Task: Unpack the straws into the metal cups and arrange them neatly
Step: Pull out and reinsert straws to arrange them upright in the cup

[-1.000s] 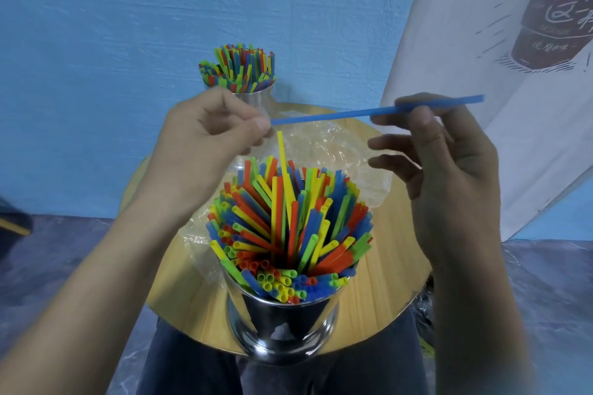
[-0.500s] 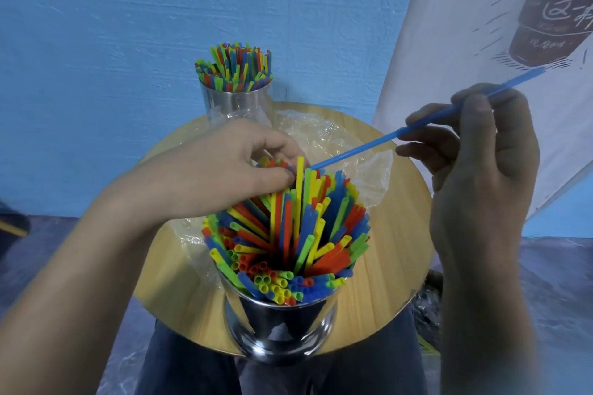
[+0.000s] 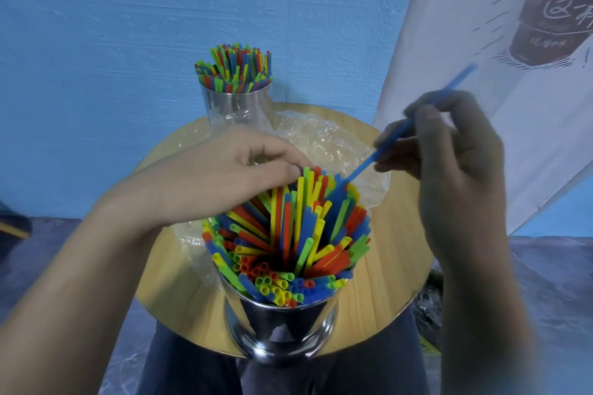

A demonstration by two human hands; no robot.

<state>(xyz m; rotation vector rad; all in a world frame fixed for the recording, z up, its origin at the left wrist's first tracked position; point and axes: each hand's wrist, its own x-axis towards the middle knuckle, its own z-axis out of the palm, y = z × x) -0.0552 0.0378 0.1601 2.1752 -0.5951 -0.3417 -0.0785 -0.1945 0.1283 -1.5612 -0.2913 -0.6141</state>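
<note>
A shiny metal cup [image 3: 282, 330] at the near edge of the round table holds a dense fan of coloured straws [image 3: 288, 234]. My right hand [image 3: 449, 163] pinches a single blue straw [image 3: 394, 138], tilted steeply, its lower end among the straw tops at the far right of the bundle. My left hand [image 3: 218, 183] lies over the far left of the bundle, its thumb and fingertips touching the straw tops. A second metal cup [image 3: 234, 106], also full of straws, stands upright at the table's far edge.
Crumpled clear plastic wrapping [image 3: 324, 141] lies on the wooden round table [image 3: 394, 266] between the two cups. A blue wall is behind, and a white printed banner [image 3: 500, 42] hangs at the right. My dark-trousered legs are under the table.
The right hand has tipped the blue straw from nearly level to steep and pushed its lower end down into the bundle. The left hand let go of that end and dropped onto the straw tops.
</note>
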